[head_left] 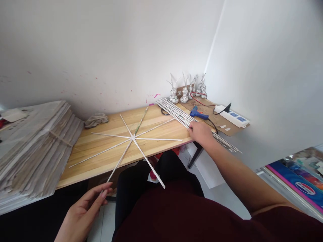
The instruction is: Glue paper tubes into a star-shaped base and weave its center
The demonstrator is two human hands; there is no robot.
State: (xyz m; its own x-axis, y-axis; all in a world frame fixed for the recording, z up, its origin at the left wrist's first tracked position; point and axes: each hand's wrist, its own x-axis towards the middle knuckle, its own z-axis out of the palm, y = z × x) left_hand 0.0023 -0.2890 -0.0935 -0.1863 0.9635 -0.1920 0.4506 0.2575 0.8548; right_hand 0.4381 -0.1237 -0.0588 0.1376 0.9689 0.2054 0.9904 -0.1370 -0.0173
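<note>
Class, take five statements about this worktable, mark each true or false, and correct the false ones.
1. The left hand pinches one end of a rod in the star shape. True.
2. The right hand touches the star's centre. False: the right hand is on the bundle of rods.
3. The glue gun is blue. True.
4. The paper stack is right of the star. False: the paper stack is left of it.
5. The power strip is white. True.

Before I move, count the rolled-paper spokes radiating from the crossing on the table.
8 rolled-paper spokes: two at the back, two right, two left, two in front, one of these pinched in your left hand. None seems hidden.
</note>
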